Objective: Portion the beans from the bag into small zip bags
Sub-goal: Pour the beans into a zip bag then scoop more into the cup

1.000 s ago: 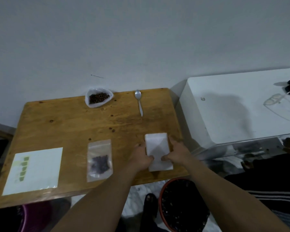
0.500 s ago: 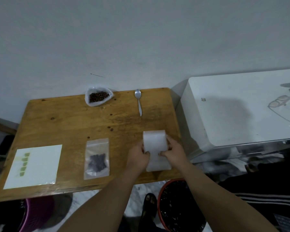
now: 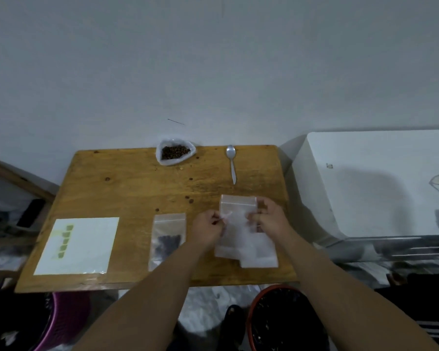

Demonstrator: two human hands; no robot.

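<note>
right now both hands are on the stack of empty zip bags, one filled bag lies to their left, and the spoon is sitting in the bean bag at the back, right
Not quite: the spoon is not in the bean bag. The head view shows it lying flat on the table, apart from that bag and to its right. The rest holds: the left hand and right hand are on the empty zip bags, and the filled bag lies to their left.

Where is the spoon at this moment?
In the head view the spoon lies untouched at the table's far right, right of the open bean bag, beyond both hands.
</note>
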